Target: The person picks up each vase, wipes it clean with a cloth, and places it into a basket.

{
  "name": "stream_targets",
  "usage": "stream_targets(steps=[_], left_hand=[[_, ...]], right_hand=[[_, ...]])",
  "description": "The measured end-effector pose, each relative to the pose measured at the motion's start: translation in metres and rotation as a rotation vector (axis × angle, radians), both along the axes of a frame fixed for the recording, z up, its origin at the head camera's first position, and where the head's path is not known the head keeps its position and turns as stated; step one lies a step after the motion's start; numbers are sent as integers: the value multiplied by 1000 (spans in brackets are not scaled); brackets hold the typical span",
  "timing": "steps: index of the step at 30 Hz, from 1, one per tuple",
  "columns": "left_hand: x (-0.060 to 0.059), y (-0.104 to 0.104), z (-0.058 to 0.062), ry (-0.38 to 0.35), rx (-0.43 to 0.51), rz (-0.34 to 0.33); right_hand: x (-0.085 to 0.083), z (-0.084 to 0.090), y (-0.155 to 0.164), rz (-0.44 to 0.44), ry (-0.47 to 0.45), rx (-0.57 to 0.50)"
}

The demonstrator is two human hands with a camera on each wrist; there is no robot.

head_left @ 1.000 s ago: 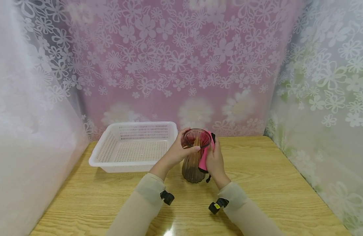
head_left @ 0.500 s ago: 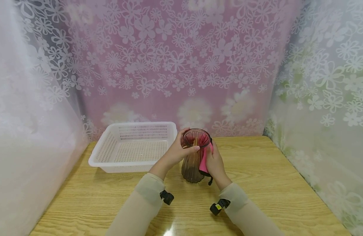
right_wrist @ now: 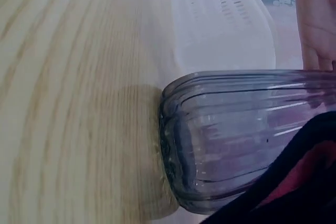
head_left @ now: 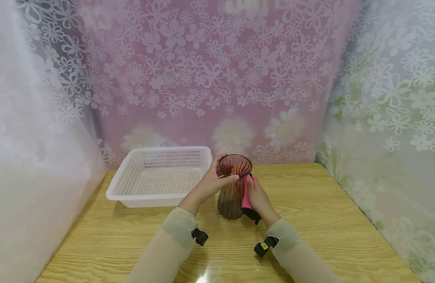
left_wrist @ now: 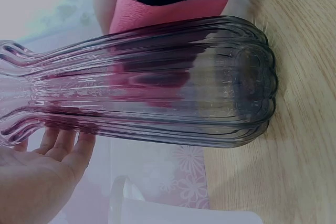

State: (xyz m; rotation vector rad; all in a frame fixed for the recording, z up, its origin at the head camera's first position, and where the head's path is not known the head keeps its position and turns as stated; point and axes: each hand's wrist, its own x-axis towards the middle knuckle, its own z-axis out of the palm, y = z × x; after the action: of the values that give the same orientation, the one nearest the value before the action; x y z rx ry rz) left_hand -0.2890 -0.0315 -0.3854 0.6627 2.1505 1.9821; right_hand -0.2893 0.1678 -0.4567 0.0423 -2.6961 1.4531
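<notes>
A ribbed, purple-tinted glass vase stands upright on the wooden table. My left hand grips its neck just under the rim. My right hand presses a pink cloth with black edging against the vase's right side, low on the body. In the left wrist view the vase fills the frame with the pink cloth behind it and my left fingers under the neck. The right wrist view has the vase's base on the table, with the cloth at the lower right.
A white perforated plastic basket sits to the left of the vase, close to my left hand. Floral curtains close off the back and both sides. Bare table lies to the right and in front.
My right hand has slid the pink cloth down the vase's side, from near the rim to the lower body. The left hand and the vase have stayed put.
</notes>
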Motion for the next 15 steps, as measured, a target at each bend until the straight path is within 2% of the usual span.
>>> stream_targets(steps=[9, 15], left_hand=[[1, 0, 1, -9, 1, 5], [1, 0, 1, -9, -7, 9]], right_hand=[[-4, -5, 8, 45, -101, 89], [-4, -4, 11, 86, -108, 133]])
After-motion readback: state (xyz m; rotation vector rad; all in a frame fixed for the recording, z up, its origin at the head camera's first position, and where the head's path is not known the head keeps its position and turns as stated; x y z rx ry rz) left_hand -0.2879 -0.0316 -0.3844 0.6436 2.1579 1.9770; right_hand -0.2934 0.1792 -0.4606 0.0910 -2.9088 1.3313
